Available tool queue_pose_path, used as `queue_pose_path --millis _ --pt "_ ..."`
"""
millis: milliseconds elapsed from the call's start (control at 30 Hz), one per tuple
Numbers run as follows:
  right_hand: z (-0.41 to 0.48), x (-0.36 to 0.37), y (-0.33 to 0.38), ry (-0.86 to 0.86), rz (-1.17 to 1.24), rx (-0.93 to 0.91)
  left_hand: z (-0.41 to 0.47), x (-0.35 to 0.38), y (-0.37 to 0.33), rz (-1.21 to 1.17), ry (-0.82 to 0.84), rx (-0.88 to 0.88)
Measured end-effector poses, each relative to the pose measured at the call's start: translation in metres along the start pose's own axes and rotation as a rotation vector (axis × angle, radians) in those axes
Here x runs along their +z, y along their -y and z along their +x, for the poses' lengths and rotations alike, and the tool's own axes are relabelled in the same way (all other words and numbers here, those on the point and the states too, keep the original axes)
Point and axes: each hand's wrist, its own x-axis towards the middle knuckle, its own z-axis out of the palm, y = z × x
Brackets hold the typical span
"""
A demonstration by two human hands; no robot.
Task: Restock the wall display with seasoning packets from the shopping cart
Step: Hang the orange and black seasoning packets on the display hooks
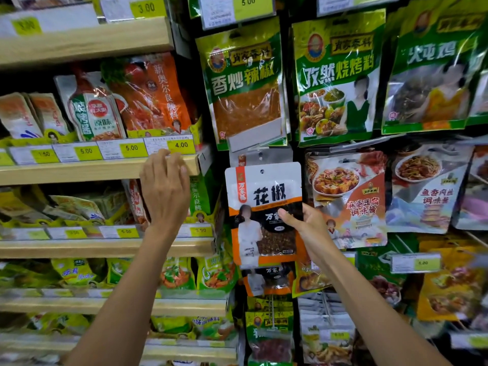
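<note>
One packet point(264, 207) of peppercorns is in play. The right hand point(306, 228) holds it up in front of the wall display, and its fingers point(287, 215) pinch the packet's right edge about halfway down. The thumb lies on the printed front and the other fingers are hidden behind. The packet stands upright with its punched hole point(262, 171) at the top, well above those fingers, just below the grey top of a packet hanging behind it. No hook can be made out there. A green chilli packet point(245, 85) hangs higher up, and a tofu sauce packet point(348, 196) sits just right of the fingers.

The left hand point(163, 186) grasps nothing. Its fingers point(169, 159) rest loosely bent on the front lip of a wooden shelf point(92, 171), just under a yellow price tag point(181, 145) and well left of the packet.

A one-sided pinch keeps the packet upright without sagging, so it is probably light. It looks like a thin, glossy pouch with loose contents that can shift. The film is likely slippery, and the flat sealed edges should be stiffer than the belly. A hold nearer the top, close beside the hole, would probably steer it better onto a hook.
</note>
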Motion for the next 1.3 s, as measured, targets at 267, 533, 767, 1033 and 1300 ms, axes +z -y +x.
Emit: queue_pose_path --millis 267,533,767,1033,1300 --pt "0.021 0.004 0.008 -0.033 -0.013 -0.012 -0.002 0.018 0.006 -0.059 -0.049 0.012" --pt "0.024 0.009 0.007 -0.090 -0.007 0.036 -0.003 0.019 0.009 -0.068 -0.026 0.020" --pt "0.029 0.014 0.015 -0.140 -0.013 0.093 -0.003 0.016 0.010 -0.070 -0.040 0.034" --pt "0.057 0.024 0.016 -0.244 -0.115 0.094 -0.004 0.014 0.008 -0.039 -0.012 0.033" --pt "0.065 0.033 0.017 -0.354 -0.464 0.069 -0.002 -0.001 0.003 -0.045 0.028 0.013"
